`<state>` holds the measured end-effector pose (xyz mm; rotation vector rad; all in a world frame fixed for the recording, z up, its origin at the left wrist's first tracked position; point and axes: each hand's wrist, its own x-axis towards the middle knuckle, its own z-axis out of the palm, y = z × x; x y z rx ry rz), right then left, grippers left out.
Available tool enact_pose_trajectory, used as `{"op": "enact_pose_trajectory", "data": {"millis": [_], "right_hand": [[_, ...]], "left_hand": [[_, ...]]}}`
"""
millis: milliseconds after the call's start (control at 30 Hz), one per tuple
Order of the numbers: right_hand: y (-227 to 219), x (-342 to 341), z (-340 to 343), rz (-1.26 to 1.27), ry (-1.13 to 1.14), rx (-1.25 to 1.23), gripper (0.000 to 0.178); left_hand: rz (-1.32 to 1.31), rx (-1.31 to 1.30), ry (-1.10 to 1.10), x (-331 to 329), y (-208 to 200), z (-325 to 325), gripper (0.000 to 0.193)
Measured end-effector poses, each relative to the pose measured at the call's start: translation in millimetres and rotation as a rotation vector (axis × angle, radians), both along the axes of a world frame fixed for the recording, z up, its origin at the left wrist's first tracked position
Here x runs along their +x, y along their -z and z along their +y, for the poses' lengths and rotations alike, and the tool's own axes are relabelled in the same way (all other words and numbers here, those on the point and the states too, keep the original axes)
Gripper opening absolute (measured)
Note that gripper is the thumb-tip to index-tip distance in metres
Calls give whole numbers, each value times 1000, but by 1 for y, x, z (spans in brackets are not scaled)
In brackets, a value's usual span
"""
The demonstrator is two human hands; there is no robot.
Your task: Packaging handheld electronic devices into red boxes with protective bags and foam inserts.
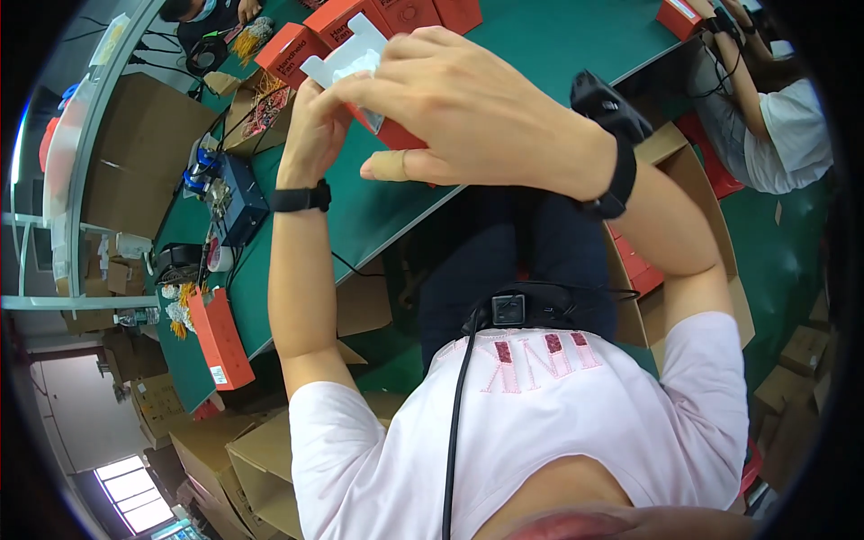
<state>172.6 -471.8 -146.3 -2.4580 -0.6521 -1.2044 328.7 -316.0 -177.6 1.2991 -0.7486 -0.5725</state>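
Observation:
A red cardboard box [400, 135] with raised white end flaps [366, 38] is held up over the near edge of the green table. My left hand [315, 130] is closed round its left side, with part of the grip hidden behind my right hand. Crumpled white, translucent wrapping [358, 65] shows in the box's opening. Across the top of the box reaches my right hand [459, 103], its index finger stretched over the opening by the wrapping. Its thumb, with a tan band round it, stands apart from the fingers and free of the box.
More red boxes [346, 20] stand at the table's far side; another red box [220, 337] lies at the left edge. A blue-black device [238, 202] with cables sits left of my left wrist. Open cartons [670, 171] flank me. Co-workers are at far left and right.

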Motion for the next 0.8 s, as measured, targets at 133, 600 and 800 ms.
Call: {"op": "enact_pose_trajectory", "data": {"millis": [133, 600, 800], "right_hand": [[-24, -6, 11, 512, 136, -349, 34], [2, -11, -6, 262, 111, -67, 22], [-14, 17, -24, 321, -52, -67, 27]], "left_hand": [[115, -40, 130, 8, 1, -7, 54], [-177, -219, -326, -58, 24, 12, 64], [-381, -42, 22, -26, 13, 34, 92]]}}
